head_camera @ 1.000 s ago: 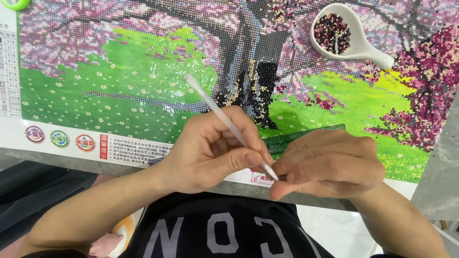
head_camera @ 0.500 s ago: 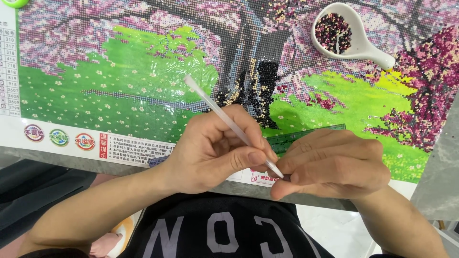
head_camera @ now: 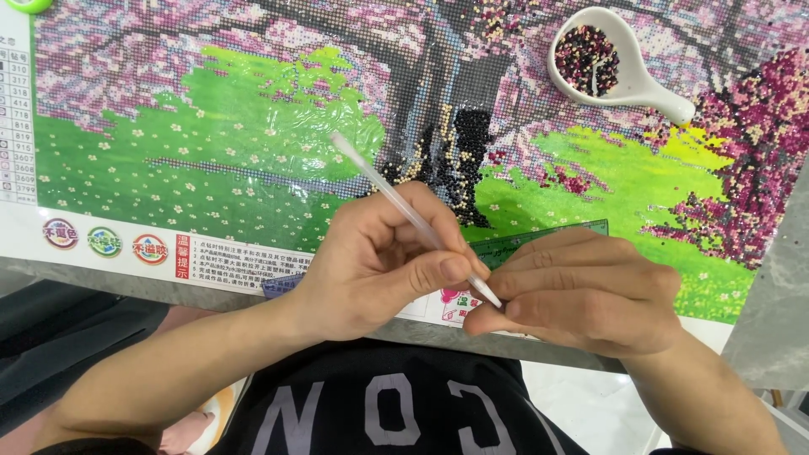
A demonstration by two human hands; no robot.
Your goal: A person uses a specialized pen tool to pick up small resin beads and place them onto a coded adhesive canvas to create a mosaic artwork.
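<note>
White pen (head_camera: pixel 396 202) met both hands at the table (head_camera: pixel 771 312) edge.
Left hand (head_camera: pixel 371 265) gripped the slim, translucent pen; right hand (head_camera: pixel 581 291) curled closed around its tip, canvas (head_camera: pixel 211 143) lying open beyond.

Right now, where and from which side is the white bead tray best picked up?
By its tapered spout, coming from the right. The white bead tray lies flat on the canvas, its bowl full of loose dark beads; the narrow end probably offers a level pinch clear of them.

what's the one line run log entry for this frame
left hand: holds white pen | right hand: curled at pen tip | canvas: on table | bead tray: upper right
</note>
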